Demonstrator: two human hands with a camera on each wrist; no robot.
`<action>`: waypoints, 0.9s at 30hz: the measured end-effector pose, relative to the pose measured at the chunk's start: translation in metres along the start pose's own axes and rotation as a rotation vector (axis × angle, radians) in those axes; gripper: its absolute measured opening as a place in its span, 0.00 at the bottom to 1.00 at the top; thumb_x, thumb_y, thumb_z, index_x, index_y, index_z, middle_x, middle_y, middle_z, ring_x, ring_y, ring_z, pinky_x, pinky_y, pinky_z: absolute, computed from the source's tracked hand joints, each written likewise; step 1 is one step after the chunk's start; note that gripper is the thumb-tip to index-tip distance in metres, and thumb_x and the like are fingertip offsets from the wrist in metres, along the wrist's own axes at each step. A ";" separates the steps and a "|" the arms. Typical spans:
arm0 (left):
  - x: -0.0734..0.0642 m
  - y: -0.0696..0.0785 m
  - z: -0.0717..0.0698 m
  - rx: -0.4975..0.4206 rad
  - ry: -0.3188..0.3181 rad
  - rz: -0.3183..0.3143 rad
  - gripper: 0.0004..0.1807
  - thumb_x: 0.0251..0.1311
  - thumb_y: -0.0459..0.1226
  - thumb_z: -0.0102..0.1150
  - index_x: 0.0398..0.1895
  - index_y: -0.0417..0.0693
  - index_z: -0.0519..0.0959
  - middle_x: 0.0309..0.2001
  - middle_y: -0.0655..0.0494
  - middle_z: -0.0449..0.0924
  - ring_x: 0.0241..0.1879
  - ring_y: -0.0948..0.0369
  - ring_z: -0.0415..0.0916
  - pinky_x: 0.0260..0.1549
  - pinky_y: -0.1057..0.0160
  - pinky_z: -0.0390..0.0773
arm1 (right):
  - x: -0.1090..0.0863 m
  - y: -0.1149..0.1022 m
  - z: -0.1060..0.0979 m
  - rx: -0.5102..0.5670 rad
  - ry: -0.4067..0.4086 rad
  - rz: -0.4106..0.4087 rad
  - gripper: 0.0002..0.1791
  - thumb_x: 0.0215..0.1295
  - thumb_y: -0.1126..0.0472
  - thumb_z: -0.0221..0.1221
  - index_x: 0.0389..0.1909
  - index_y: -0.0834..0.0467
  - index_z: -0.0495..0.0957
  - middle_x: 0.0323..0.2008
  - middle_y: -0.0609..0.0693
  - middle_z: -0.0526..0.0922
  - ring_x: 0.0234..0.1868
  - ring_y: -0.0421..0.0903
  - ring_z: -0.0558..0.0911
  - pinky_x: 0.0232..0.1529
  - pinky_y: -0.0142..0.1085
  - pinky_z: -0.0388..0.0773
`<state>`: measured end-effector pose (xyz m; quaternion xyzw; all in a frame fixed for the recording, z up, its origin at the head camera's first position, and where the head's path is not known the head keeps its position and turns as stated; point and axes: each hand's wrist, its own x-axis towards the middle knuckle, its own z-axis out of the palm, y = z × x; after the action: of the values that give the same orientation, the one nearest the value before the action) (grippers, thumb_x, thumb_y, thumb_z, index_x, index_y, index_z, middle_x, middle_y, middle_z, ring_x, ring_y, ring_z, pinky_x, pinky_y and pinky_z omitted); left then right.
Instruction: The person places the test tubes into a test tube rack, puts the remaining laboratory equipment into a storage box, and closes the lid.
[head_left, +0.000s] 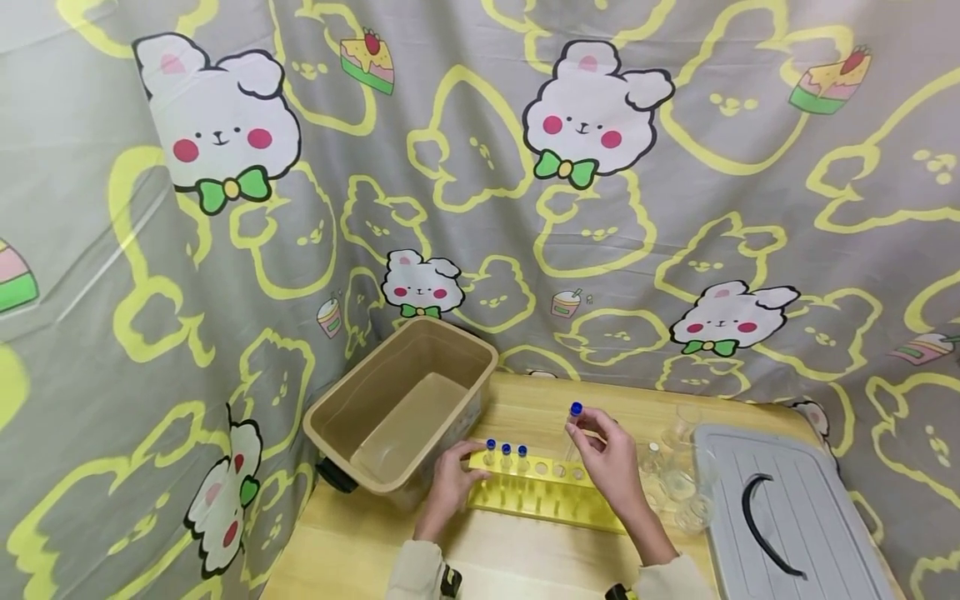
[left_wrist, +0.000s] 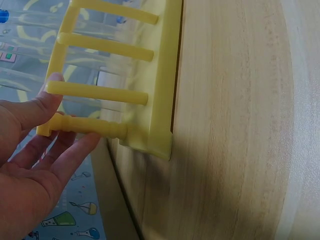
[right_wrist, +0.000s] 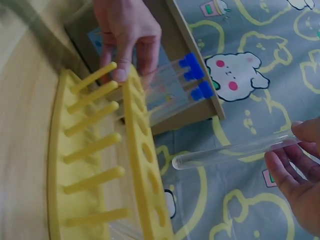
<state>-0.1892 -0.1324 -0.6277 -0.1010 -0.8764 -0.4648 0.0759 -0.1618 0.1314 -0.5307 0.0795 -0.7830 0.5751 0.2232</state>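
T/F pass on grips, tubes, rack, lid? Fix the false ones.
1. The right grip holds a blue-capped tube. True.
2. The left grip holds the end of the yellow rack. True.
3. Five capped tubes stand in the rack. False: three capped tubes do.
4. The held tube's tip is in the rack. False: it is clear of it.
5. Clear vessels sit between the rack and gray lid. True.
6. The lid is left of the rack. False: the brown bin is.

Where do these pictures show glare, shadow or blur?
Head view: the brightest, with a pale glare patch on the table, on the near side of the yellow rack; left wrist view: dimmer, with a soft shadow on the table by the rack's end; right wrist view: hazy, the table blurred at upper left, and the clear tube in the right hand faint-edged.
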 end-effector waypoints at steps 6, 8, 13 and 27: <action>0.001 0.003 0.000 -0.004 -0.017 0.008 0.25 0.42 0.26 0.80 0.49 0.39 0.86 0.50 0.44 0.85 0.52 0.43 0.81 0.53 0.49 0.82 | -0.008 0.006 0.010 0.005 -0.003 -0.049 0.10 0.64 0.74 0.67 0.45 0.63 0.83 0.39 0.55 0.86 0.44 0.41 0.85 0.43 0.29 0.85; 0.001 0.004 -0.001 -0.003 -0.012 0.007 0.25 0.42 0.26 0.80 0.48 0.39 0.86 0.49 0.44 0.85 0.51 0.44 0.82 0.52 0.50 0.83 | -0.009 0.008 0.014 0.003 -0.019 -0.060 0.10 0.64 0.75 0.67 0.44 0.63 0.83 0.39 0.54 0.85 0.44 0.43 0.85 0.44 0.31 0.85; 0.000 0.005 -0.002 -0.009 -0.006 0.002 0.24 0.42 0.26 0.80 0.48 0.39 0.87 0.48 0.45 0.85 0.49 0.45 0.82 0.49 0.54 0.85 | -0.012 0.014 0.022 -0.010 -0.033 -0.085 0.12 0.61 0.77 0.67 0.43 0.61 0.83 0.39 0.53 0.86 0.43 0.49 0.86 0.43 0.33 0.86; 0.000 0.001 0.000 -0.017 -0.008 -0.006 0.25 0.43 0.28 0.80 0.49 0.40 0.86 0.49 0.47 0.85 0.48 0.46 0.82 0.45 0.60 0.86 | -0.023 0.030 0.030 -0.102 -0.068 -0.222 0.21 0.55 0.83 0.68 0.48 0.62 0.83 0.39 0.54 0.86 0.41 0.50 0.87 0.41 0.34 0.87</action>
<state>-0.1890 -0.1316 -0.6267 -0.1010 -0.8729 -0.4721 0.0703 -0.1609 0.1097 -0.5736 0.1735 -0.8049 0.5031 0.2624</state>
